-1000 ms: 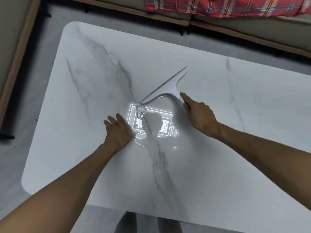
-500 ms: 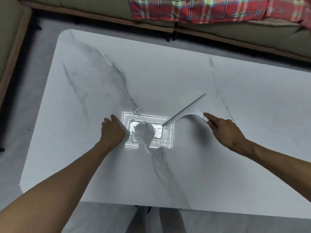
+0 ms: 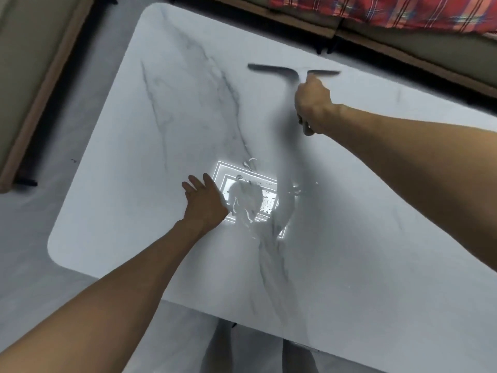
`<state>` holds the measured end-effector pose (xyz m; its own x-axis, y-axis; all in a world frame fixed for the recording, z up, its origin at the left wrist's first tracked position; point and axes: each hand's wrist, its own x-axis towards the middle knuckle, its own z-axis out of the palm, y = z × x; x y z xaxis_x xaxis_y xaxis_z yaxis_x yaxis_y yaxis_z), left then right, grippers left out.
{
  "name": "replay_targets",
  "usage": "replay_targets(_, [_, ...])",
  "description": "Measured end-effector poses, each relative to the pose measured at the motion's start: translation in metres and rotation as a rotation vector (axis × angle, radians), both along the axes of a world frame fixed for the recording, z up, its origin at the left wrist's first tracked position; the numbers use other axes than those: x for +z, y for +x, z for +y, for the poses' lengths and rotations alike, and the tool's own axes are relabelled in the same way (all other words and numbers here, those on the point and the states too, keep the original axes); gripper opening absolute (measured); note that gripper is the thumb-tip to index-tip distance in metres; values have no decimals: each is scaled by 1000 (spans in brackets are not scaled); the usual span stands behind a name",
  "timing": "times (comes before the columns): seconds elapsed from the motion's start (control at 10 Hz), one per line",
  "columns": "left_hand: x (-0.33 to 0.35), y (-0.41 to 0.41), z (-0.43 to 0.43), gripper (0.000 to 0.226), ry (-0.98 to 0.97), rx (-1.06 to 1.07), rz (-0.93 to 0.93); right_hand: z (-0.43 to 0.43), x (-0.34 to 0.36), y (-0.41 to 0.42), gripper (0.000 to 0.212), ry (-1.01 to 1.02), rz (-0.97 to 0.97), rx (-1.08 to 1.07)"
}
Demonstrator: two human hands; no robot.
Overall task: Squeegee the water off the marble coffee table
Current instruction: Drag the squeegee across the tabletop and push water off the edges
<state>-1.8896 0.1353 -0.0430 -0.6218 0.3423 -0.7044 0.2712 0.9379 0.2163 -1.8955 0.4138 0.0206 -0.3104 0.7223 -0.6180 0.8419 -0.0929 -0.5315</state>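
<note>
white marble surface (image 3: 166, 130), sofa with plaid blanket (image 3: 390, 12) behind. left hand (image 3: 205, 201) flat, fingers spread, resting just left of the water patch (image 3: 250, 200) by the bright ceiling-light glare. right hand (image 3: 312, 107) fisted around the squeegee (image 3: 279, 70) handle, blade near the far edge. judgement: mid-task, puddle at centre not yet cleared.

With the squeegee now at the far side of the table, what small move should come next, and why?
Probably pull the squeegee toward the body with the right hand: its blade lies beyond the water near the left hand.
</note>
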Motion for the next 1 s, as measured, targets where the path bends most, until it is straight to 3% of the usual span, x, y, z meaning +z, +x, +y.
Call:
replay_targets(0.2, [10,-5,4,76,-7,37,10,-55,-11,53,40,254,-5,689])
replay_targets(0.3, [9,-8,1,58,112,138,-35,-60,-5,101,43,255,-33,831])
replay_targets(0.4, [-14,-11,-4,57,57,-281,79,-59,7,168,49,255,-133,1024])
replay_targets(0.5, [-9,-13,-3,44,-4,-297,112,-54,22,209,52,246,-232,1131])
replay_targets(0.6, [18,-3,9,45,45,201,-27,-38,46,246,48,242,-341,1173])
replay_targets(0.7, [20,-1,-1,46,48,184,106,-22,53,238,44,265,-284,1068])
replay_targets(0.8, [24,6,-16,57,106,152,170,6,51,175,41,277,-94,746])
replay_targets(0.9, [16,10,-30,70,58,215,192,18,39,115,39,201,-30,489])
replay_targets(1.0, [2,0,-44,101,38,-61,169,25,21,33,41,33,21,75])
